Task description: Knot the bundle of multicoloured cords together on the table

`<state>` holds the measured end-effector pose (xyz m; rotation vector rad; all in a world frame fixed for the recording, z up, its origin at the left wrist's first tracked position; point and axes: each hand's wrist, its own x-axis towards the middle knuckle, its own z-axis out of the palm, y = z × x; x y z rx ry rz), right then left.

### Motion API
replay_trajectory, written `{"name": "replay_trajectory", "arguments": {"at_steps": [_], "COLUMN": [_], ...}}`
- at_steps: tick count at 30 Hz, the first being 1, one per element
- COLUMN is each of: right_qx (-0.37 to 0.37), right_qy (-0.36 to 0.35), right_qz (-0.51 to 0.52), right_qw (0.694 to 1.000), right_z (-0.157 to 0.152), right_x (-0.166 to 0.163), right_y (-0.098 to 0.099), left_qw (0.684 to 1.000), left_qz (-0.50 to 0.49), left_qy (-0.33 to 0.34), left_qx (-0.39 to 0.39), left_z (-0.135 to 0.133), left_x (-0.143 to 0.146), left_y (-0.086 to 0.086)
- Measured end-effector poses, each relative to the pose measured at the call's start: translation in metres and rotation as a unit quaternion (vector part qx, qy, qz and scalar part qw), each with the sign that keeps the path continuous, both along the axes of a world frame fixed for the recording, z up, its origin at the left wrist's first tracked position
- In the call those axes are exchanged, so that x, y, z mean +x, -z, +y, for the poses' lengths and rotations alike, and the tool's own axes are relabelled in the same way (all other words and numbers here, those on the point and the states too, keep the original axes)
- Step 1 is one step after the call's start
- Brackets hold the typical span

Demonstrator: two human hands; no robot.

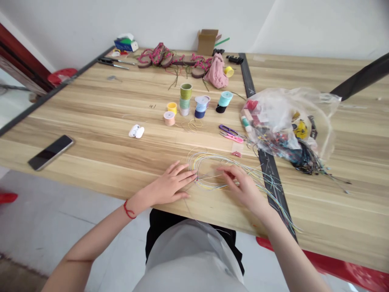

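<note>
A looped bundle of thin cords [209, 187] in white, yellow and pale blue lies near the table's front edge, its loose ends trailing to the right. My left hand [172, 184] rests flat with fingers apart, and its fingertips press at the bundle's left bend, where a small knotted spot shows. Inside the loop, my right hand [238, 182] is closed in a pinch on a thin cord [209, 177] that runs from that bend. The fingers partly hide the pinched end. Beyond the loop are a small bag of red beads [236, 151], pink tweezers [233, 138] and purple thread snips [228, 129].
Several thread spools [186, 92] stand mid-table, some stacked. At right sits a clear plastic bag [273, 109] of cords and trinkets. A phone [51, 152] and white earbud case [136, 131] lie left. Braided pink cords [159, 52] and a cardboard box [207, 42] are at the back.
</note>
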<state>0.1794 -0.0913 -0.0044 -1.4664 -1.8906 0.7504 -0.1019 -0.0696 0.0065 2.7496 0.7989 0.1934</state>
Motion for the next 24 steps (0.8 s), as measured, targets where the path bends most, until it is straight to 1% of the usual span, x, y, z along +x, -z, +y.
{"name": "replay_trajectory", "arguments": {"at_steps": [2,3,4,5,7,8,9,11,13,14,16,18,19,21,24], "right_qx": [-0.046,-0.068,-0.095,-0.123,-0.177,-0.196,-0.207,-0.210,-0.204,-0.198,-0.164,-0.100,-0.063,0.005,0.069], "right_qy": [0.031,0.049,0.064,0.073,0.077,0.074,0.069,0.058,0.040,0.028,0.003,-0.029,-0.047,-0.085,-0.129], "right_qz": [0.094,0.156,0.225,0.294,0.408,0.443,0.463,0.475,0.460,0.439,0.357,0.232,0.166,0.053,-0.056], "right_qw": [0.994,0.984,0.968,0.945,0.893,0.872,0.859,0.852,0.863,0.876,0.920,0.967,0.983,0.995,0.988], "right_z": [0.000,0.001,0.002,0.003,0.005,0.005,0.006,0.007,0.009,0.010,0.012,0.013,0.013,0.012,0.008], "right_x": [-0.001,-0.003,-0.005,-0.009,-0.018,-0.023,-0.028,-0.038,-0.044,-0.045,-0.045,-0.042,-0.041,-0.037,-0.035], "right_y": [0.000,0.000,0.000,-0.001,-0.002,-0.003,-0.004,-0.004,-0.003,-0.002,-0.002,-0.002,-0.003,-0.004,-0.005], "left_qw": [1.000,1.000,1.000,1.000,1.000,1.000,1.000,1.000,1.000,1.000,1.000,0.999,0.999,0.999,0.999], "left_qz": [-0.009,-0.013,-0.016,-0.017,-0.016,-0.015,-0.016,-0.014,-0.011,-0.010,-0.011,-0.013,-0.012,-0.009,-0.012], "left_qy": [0.002,0.002,0.001,0.001,0.001,0.000,0.000,0.003,0.011,0.015,0.019,0.020,0.023,0.029,0.034], "left_qx": [0.007,0.010,0.013,0.016,0.017,0.016,0.013,0.006,-0.003,-0.007,-0.014,-0.021,-0.026,-0.033,-0.035], "left_z": [-0.001,-0.001,-0.002,-0.002,-0.003,-0.003,-0.003,-0.002,-0.001,-0.001,0.001,0.002,0.003,0.005,0.007], "left_x": [0.000,0.000,0.000,0.000,0.001,0.001,0.002,0.003,0.003,0.002,0.002,0.000,0.000,-0.001,-0.001], "left_y": [0.001,0.002,0.003,0.004,0.006,0.006,0.006,0.006,0.005,0.005,0.005,0.005,0.004,0.005,0.006]}}
